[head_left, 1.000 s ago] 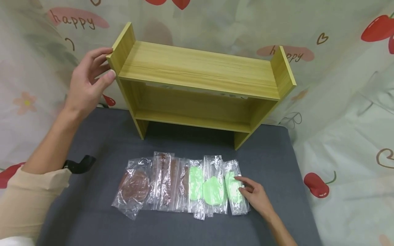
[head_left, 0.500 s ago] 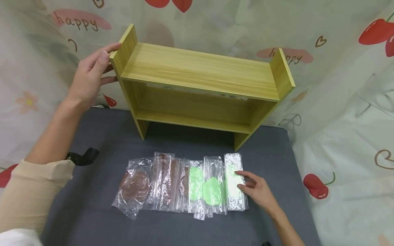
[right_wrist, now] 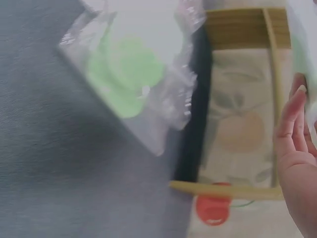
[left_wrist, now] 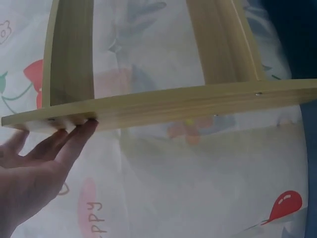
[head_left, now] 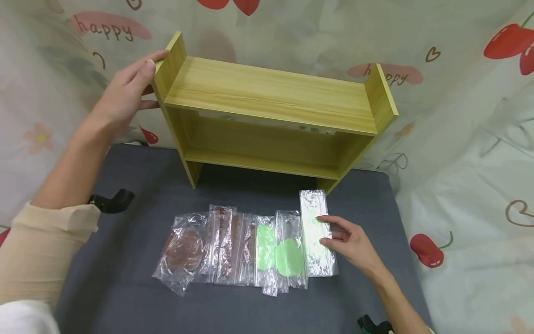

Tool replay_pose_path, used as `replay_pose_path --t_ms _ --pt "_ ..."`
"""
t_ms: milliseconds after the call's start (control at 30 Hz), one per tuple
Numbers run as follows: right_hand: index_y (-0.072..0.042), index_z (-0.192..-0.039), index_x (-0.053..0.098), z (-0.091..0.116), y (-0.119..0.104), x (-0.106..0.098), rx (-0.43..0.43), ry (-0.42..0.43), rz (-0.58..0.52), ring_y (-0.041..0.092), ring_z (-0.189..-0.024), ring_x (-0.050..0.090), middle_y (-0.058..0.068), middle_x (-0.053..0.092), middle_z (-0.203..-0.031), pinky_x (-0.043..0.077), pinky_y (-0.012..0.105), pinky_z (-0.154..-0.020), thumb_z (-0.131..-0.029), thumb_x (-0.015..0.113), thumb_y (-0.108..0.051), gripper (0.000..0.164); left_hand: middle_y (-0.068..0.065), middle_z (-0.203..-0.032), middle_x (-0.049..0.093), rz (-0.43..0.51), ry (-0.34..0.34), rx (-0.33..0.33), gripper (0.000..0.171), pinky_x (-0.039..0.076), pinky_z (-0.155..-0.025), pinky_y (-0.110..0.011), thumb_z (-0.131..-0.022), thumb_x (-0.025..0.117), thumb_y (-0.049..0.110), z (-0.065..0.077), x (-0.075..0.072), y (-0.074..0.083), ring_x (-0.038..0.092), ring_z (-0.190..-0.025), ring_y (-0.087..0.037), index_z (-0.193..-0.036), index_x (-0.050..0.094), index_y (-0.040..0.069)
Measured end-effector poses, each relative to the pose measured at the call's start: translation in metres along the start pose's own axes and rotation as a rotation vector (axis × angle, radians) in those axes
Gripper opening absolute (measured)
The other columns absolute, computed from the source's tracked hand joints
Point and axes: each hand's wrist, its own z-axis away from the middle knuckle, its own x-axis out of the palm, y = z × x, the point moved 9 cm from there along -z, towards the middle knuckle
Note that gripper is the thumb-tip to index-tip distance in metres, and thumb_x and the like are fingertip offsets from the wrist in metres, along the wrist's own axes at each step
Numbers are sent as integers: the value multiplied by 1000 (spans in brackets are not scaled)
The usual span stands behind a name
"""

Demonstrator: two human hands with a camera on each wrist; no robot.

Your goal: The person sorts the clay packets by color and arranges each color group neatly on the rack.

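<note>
My left hand point(head_left: 125, 90) is up at the left side panel of a light wooden shelf unit point(head_left: 275, 93). Its fingertips touch the panel's outer face, as the left wrist view shows. My right hand point(head_left: 352, 241) pinches a shiny clear plastic bag point(head_left: 313, 204) with something pale green inside; glare hides most of its contents. The bag is upheld in front of the shelf's right leg, at the right end of a row of bags. Beside it lies a bag with a rounded green piece point(head_left: 289, 257). In the right wrist view, the fingers point(right_wrist: 294, 111) hold the bag's edge.
Further left in the row are a bag with a green strip point(head_left: 265, 246) and several bags of brown pieces, including a round one point(head_left: 185, 250). The dark grey table point(head_left: 258, 315) stands against patterned cloth point(head_left: 288, 28) behind and at the sides.
My right hand has lifted the rightmost bag from the row and moved it up toward the shelf. My left hand has shifted slightly up along the panel, its thumb now higher.
</note>
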Motion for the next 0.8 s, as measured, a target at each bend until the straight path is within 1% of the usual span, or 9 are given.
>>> replay_pose_path --t_ms 33,133,267,433,500,600,700,733,800 --pt "-9 -138 57 -2 -6 1 -11 -4 -5 18 -90 69 12 53 -141 56 32 -76 -91 72 -7 50 -7 -157 32 4 1 -10 51 33 -111 -52 -105 33 46 -1 0 0 38 -140 -29 -155 32 35" --pt "-6 -138 55 -6 -22 4 -58 -28 -2 17 -90 69 12 53 -140 56 31 -76 -91 72 -4 51 -9 -157 31 35 -2 -35 51 28 -112 -56 -106 31 45 -3 0 -2 37 -140 -29 -155 30 35" --pt "-3 -139 53 -11 -39 8 -109 -62 -8 18 -94 69 13 53 -140 57 31 -76 -90 71 2 53 -10 -155 31 73 -5 -42 50 25 -112 -60 -107 29 44 -7 2 -4 36 -139 -30 -156 30 34" --pt "-2 -140 51 -17 -59 9 -153 -94 11 19 -94 69 15 51 -142 57 29 -75 -88 71 5 57 -10 -152 33 118 35 -39 47 29 -108 -59 -107 35 40 -9 0 -7 41 -134 -30 -153 37 33" --pt "-3 -141 51 -20 -67 10 -169 -105 24 18 -92 69 15 51 -142 56 28 -73 -87 72 5 58 -9 -151 35 134 54 -33 46 31 -106 -57 -107 38 39 -10 -2 -8 43 -132 -30 -152 40 32" --pt "-2 -141 50 -23 -79 12 -193 -124 30 19 -95 69 16 51 -141 56 28 -73 -87 72 6 59 -8 -148 38 145 79 -24 45 36 -101 -54 -106 40 38 -10 -3 -8 44 -129 -30 -150 43 31" --pt "-2 -141 50 -26 -92 13 -213 -141 38 19 -97 70 16 51 -141 56 29 -72 -87 71 7 59 -7 -146 40 144 90 -18 44 38 -97 -52 -105 41 37 -10 -3 -9 44 -128 -29 -149 44 30" --pt "-2 -141 50 -28 -96 14 -220 -147 43 20 -98 70 16 52 -140 57 29 -72 -86 71 8 59 -7 -145 41 159 91 -19 44 38 -97 -51 -105 42 36 -11 -2 -9 43 -129 -29 -149 45 30" --pt "-3 -140 50 -30 -105 15 -238 -165 53 20 -93 70 14 53 -139 56 29 -71 -86 72 8 59 -6 -144 41 178 89 -21 44 38 -97 -51 -105 42 36 -11 -1 -9 42 -130 -29 -149 45 30"
